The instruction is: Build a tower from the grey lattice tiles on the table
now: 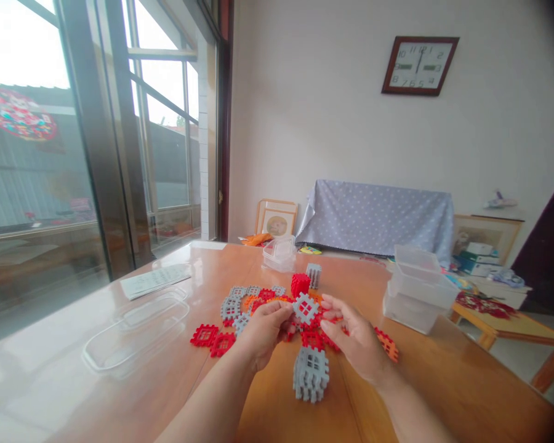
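Observation:
A grey square interlocking building tile (305,309) with a window-like grid is pinched at its left edge by my left hand (273,323). At the tile's right side, my right hand (351,335) is open with its fingers apart. Below the hands stands a stack of grey tiles (311,375). Red tiles (212,339) lie to the left, and a pile of grey, red and orange tiles spreads behind the hands, partly hidden by them. Beyond it are a red stack (300,283) and a smaller grey stack (314,275). An orange tile (386,344) lies right of my right wrist.
Clear plastic boxes (415,295) stand on the wooden table (189,394) at the right, and a clear container (279,253) sits at the back. A clear lid (136,332) and a printed sheet (155,281) lie at the left, near the glass door.

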Demonstrator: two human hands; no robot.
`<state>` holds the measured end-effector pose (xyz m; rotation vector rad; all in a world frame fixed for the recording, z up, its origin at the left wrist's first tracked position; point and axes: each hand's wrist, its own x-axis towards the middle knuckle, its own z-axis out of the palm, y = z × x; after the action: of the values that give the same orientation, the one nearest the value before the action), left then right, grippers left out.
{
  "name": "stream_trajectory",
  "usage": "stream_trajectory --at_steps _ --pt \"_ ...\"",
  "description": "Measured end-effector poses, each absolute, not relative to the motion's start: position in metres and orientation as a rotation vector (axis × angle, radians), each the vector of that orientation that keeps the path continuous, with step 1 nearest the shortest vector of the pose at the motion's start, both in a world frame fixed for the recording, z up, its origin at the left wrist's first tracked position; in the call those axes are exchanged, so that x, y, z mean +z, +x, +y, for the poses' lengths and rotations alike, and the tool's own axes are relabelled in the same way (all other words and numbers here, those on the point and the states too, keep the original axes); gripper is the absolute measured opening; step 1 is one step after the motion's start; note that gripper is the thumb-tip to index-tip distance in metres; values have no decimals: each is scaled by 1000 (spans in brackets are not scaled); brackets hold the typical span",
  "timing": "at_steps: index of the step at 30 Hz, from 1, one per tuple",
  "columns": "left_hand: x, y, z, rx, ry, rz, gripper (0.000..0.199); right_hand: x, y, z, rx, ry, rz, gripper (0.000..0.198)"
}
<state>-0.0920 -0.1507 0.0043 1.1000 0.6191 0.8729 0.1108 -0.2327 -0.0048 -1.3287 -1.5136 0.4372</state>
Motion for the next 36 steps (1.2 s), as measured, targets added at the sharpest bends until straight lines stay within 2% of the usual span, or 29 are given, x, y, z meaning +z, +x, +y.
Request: stream_trajectory --at_steps 6,14,22,26,31,36 --pt "6 -88 -156 786 1136 585 34 -1 98 -238 81 -1364 -1706 68" --pt "8 -88 -162 753 1222 551 26 -1 96 -238 -76 -1417 -1725 54" --pt "8 -88 -161 812 1260 503 26 7 95 -245 70 -1384 -1752 57" --pt "11 -89 -159 842 1283 491 33 11 96 -250 160 -1336 -1715 46" --pt "13 -90 -161 783 1301 464 37 15 98 -253 194 -1317 -1761 62" --pt "10 -91 -161 753 1305 454 44 21 95 -257 363 -1347 -1892 59"
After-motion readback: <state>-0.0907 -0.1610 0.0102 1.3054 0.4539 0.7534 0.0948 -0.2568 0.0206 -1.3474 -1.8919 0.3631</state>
